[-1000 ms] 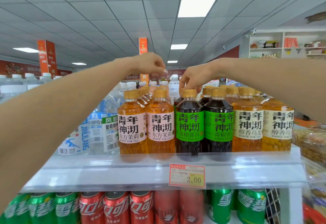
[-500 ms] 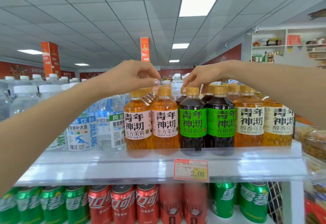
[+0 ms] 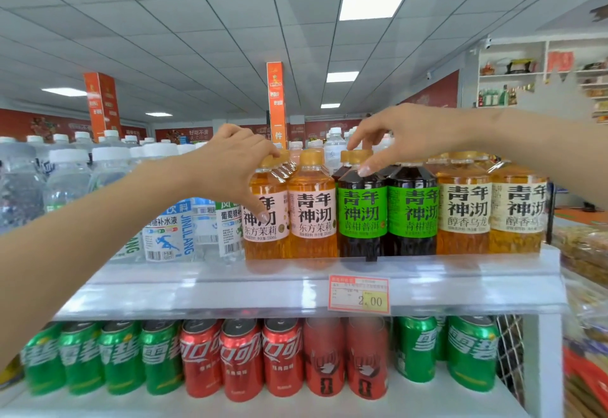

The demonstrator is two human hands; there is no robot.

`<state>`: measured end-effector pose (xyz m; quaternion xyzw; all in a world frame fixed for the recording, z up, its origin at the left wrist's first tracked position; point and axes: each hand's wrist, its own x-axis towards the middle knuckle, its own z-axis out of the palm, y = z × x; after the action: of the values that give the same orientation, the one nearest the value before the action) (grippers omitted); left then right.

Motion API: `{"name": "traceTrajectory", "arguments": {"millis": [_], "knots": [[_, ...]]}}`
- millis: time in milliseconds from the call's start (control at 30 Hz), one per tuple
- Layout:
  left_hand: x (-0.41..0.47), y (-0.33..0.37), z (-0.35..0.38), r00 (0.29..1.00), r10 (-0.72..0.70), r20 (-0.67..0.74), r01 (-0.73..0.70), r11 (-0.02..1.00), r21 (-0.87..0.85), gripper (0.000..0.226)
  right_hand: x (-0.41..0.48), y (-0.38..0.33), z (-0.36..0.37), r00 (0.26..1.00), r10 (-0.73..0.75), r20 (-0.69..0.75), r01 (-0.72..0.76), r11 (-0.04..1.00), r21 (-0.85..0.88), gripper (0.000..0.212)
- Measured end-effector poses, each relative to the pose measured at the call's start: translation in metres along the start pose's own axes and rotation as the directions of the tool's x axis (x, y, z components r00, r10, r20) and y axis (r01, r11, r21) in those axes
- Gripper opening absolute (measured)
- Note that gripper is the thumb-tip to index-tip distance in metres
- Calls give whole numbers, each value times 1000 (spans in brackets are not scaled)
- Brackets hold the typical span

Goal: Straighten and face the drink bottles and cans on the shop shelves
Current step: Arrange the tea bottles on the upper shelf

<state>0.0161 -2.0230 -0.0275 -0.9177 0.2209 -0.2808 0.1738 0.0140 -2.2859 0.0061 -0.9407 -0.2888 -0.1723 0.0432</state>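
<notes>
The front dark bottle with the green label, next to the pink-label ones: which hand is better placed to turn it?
The right hand: its fingers and thumb pinch the cap of that green-label bottle. The left hand is busy, gripping the end pink-label bottle two places away.

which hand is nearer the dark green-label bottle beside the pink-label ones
Right. The right hand pinches the cap of that dark green-label bottle from above. The left hand grips the outer pink-label bottle, two places to the left.
</notes>
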Motion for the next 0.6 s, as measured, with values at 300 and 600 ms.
{"name": "traceTrajectory", "arguments": {"millis": [300,600], "knots": [[-2,6,-1,999,-11,-32,11,1000,15,93,0,-8,11,999,18,-33,-21,997,-72,62],[-4,5,-2,1000,-18,-10,18,1000,-2,92,-2,-13,10,1000,28,-13,-29,994,-103,67]]}}
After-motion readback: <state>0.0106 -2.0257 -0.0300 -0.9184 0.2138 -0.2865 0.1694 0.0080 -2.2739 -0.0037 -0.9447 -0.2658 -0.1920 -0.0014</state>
